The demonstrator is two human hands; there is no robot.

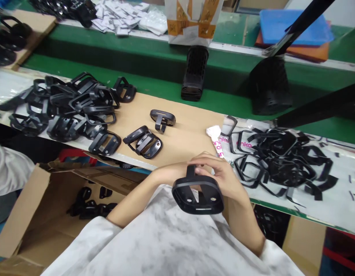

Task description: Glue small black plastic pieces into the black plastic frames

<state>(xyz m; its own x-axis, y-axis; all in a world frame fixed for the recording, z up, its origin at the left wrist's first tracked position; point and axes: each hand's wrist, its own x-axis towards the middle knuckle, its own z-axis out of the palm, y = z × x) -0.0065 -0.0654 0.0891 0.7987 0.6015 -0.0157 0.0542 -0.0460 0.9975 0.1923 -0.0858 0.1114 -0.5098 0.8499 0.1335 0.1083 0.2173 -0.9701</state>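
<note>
At lower centre of the frame, the black plastic bracket point(197, 183) is gripped in my right hand point(216, 174), fingers closed around its stem, close to my chest. My left forearm point(143, 191) reaches in behind it; that hand is hidden, so I cannot tell its grip. Just beyond, a few brackets point(162, 119) lie apart on a cardboard sheet point(188, 134). Most remain in tangled heaps point(68, 107) at left and point(280, 161) at right, with only a few dark pieces point(91, 207) in the open carton point(25, 214) at lower left.
</note>
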